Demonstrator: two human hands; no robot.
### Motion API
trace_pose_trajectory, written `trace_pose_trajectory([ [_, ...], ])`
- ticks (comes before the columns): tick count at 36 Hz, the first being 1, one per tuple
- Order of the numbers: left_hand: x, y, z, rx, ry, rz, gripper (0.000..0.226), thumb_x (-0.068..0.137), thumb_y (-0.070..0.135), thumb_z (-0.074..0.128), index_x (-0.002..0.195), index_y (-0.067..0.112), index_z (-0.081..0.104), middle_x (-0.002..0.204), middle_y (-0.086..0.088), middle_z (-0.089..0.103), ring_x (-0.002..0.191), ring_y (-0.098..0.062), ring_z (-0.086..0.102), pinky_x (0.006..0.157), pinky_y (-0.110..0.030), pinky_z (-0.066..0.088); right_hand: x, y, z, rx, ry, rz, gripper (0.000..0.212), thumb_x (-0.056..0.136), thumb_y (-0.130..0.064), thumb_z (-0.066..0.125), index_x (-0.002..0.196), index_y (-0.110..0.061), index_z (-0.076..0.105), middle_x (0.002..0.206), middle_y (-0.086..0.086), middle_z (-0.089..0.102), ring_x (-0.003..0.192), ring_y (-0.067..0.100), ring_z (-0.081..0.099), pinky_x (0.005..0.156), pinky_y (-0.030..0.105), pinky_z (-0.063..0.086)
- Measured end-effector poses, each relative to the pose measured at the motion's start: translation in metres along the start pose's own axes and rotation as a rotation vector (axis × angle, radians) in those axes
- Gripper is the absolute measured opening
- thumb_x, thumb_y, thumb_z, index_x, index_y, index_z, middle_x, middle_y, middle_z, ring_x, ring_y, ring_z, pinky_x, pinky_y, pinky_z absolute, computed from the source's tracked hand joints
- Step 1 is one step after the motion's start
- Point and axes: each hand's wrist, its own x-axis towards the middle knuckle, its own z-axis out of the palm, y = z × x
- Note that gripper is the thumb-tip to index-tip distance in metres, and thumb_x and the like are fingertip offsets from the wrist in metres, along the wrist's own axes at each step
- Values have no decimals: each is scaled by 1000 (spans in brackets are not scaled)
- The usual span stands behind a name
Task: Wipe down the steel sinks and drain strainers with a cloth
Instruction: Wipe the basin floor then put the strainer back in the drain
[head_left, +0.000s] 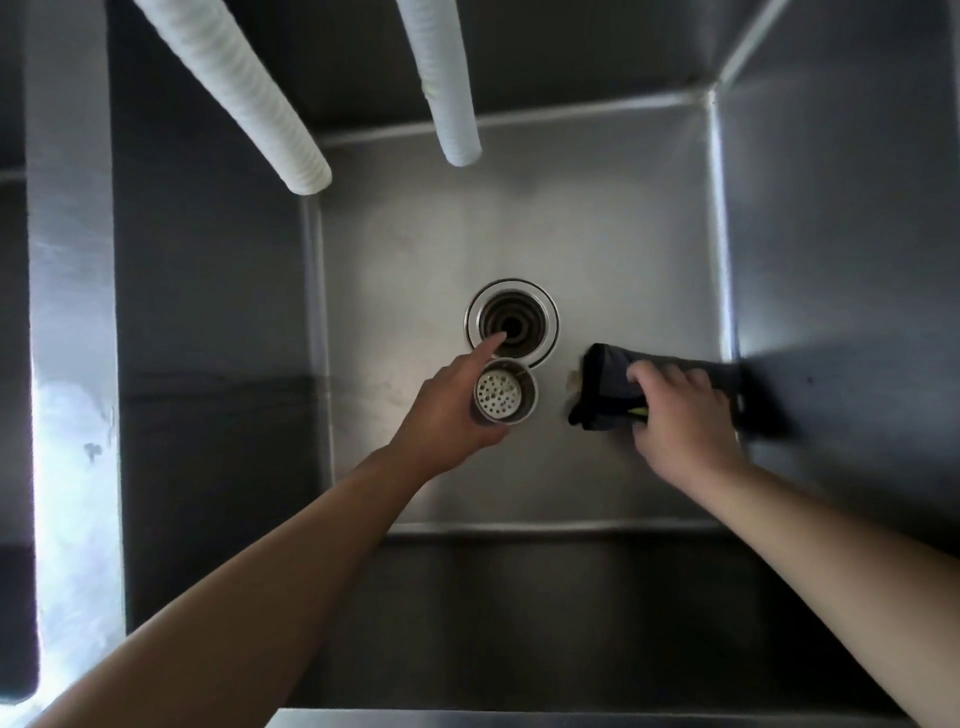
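Nearest us, our two forearms reach down into the sink (519, 208). Our left hand (447, 410) grips the strainer (505, 392), lifted out and held just beside the near edge of the open drain (511, 325), forefinger stretched out over the hole. Our right hand (680, 415) presses the cloth (608, 387), fingers curled over it, on the sink floor by the right wall.

We judge the main risk to be the strainer slipping: the hold is one-handed, on wet steel perhaps, and it could drop and clatter on the floor. Grit could also fall down the unguarded drain.

The strainer's perforated end faces up toward us. The cloth's long axis runs from the right wall toward the drain.
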Motion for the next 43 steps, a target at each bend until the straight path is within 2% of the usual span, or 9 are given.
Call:
trace_pose_trajectory([
  [3, 1, -3, 3, 27, 41, 9, 102, 66, 32, 87, 151, 34, 31, 131, 6, 56, 117, -15, 53, 102, -35, 43, 2, -1, 7, -180, 2, -13, 85, 81, -26, 71, 153, -29, 27, 145, 10, 36, 132, 35, 30, 109, 57, 31],
  [6, 3, 0, 3, 94, 104, 4, 93, 61, 33, 86, 144, 28, 43, 133, 3, 54, 121, -18, 51, 105, -39, 38, 7, 2, 12, -217, 11, -71, 81, 82, -24, 70, 152, -28, 31, 159, 5, 17, 146, 33, 12, 112, 67, 16],
  [11, 3, 1, -2, 37, 111, -20, 85, 61, 26, 84, 139, 28, 49, 134, 4, 46, 120, -19, 53, 108, -39, 40, 11, 1, 2, 53, 157, -135, 44, 87, -7, 60, 129, -20, 66, 133, 5, 63, 124, 32, 53, 107, 55, 33],
  [16, 4, 2, -5, 37, 68, 18, 88, 63, 23, 86, 142, 21, 47, 143, 2, 45, 123, -21, 53, 108, -42, 41, 5, -13, -21, 453, 49, -284, 43, 86, 6, 60, 122, -14, 71, 124, 3, 62, 111, 22, 59, 101, 29, 42],
  [20, 6, 6, -3, 86, 77, 61, 89, 58, 22, 84, 140, 22, 50, 138, 2, 57, 126, -24, 52, 107, -47, 40, 6, -33, -33, 514, -85, -329, 42, 87, 5, 59, 120, -19, 72, 104, 1, 57, 95, 22, 59, 85, 26, 42],
  [24, 10, 10, 3, 139, 117, 101, 82, 61, 28, 87, 135, 28, 52, 128, 8, 62, 121, -23, 54, 98, -35, 35, 24, -55, -30, 404, -206, -239, 35, 92, -12, 59, 122, -27, 70, 107, 5, 58, 103, 26, 59, 92, 36, 47],
  [27, 12, 10, 7, 190, 121, 133, 81, 64, 30, 85, 138, 23, 53, 131, 3, 62, 123, -27, 51, 98, -34, 29, 35, -71, -23, 382, -240, -139, 28, 89, -16, 59, 111, -29, 72, 104, 3, 65, 100, 29, 63, 82, 34, 50],
  [38, 16, 6, 4, 125, 61, 148, 107, 62, 29, 85, 148, 46, 24, 127, 13, 61, 112, -20, 45, 101, -34, 34, 53, -103, -2, 317, -62, 169, 28, 81, -21, 62, 109, -25, 60, 103, 5, 67, 97, 34, 64, 72, 31, 42],
  [43, 17, -8, -8, 167, 13, 175, 116, 60, 24, 86, 154, 43, 20, 156, -1, 33, 129, -25, 45, 110, -41, 36, 52, -101, -3, 313, -53, 163, 26, 76, -31, 70, 95, -26, 54, 99, 1, 65, 94, 31, 64, 70, 31, 39],
])
